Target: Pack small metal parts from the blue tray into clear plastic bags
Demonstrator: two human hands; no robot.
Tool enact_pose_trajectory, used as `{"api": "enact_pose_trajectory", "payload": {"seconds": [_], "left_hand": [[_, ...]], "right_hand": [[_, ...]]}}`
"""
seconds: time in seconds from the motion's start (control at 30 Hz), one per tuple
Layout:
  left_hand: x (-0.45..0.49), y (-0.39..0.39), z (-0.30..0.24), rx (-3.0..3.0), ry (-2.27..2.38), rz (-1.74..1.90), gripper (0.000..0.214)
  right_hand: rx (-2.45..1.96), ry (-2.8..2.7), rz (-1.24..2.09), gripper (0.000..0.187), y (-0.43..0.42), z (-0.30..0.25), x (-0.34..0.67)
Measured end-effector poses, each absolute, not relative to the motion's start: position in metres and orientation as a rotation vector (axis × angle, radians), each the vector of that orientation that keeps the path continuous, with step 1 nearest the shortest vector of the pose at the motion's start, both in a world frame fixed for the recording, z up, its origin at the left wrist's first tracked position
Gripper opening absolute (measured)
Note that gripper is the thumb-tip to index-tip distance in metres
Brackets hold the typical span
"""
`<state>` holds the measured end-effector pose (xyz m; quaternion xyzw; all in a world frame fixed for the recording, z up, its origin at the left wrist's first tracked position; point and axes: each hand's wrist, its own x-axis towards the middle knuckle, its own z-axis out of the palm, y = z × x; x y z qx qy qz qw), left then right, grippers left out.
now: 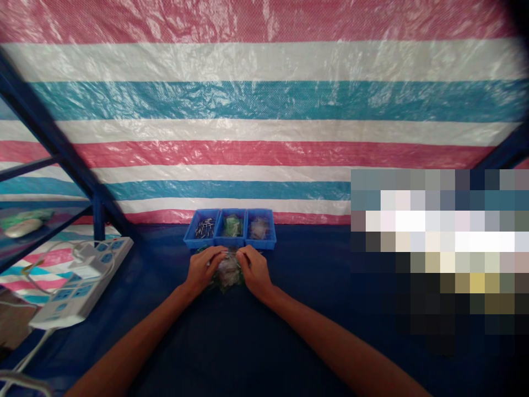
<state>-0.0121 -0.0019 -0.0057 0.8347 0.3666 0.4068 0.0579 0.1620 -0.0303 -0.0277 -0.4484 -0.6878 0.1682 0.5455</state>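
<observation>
My left hand [204, 269] and my right hand [255, 272] face each other just in front of three blue bins, fingers bent and thumbs against fingertips. Something small and pale shows at their fingertips, too small to name. Between and below them lies a heap of clear and greenish plastic packets [228, 274], partly covered by the hands. The left bin [201, 243] contains several slim, shiny metal pieces [204, 227]. Green packets [232, 225] fill the middle bin [230, 242]. In the right bin [261, 243] are clear, brownish packets [259, 227].
A white power strip [82, 289] with plugs and cables runs along the left of the dark blue table [215, 353]. Blue frame posts [98, 215] stand at the left. Behind hangs a striped plastic sheet [248, 99]. The right side is pixelated.
</observation>
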Motion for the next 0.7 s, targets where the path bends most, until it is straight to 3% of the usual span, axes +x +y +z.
{"api": "enact_pose_trajectory", "payload": {"seconds": [0.7], "left_hand": [[-0.0117, -0.0088, 0.0015, 2.523, 1.178, 1.159, 0.032]], "right_hand": [[-1.004, -1.657, 0.437, 0.016, -0.0314, -0.0268, 0.1622]]}}
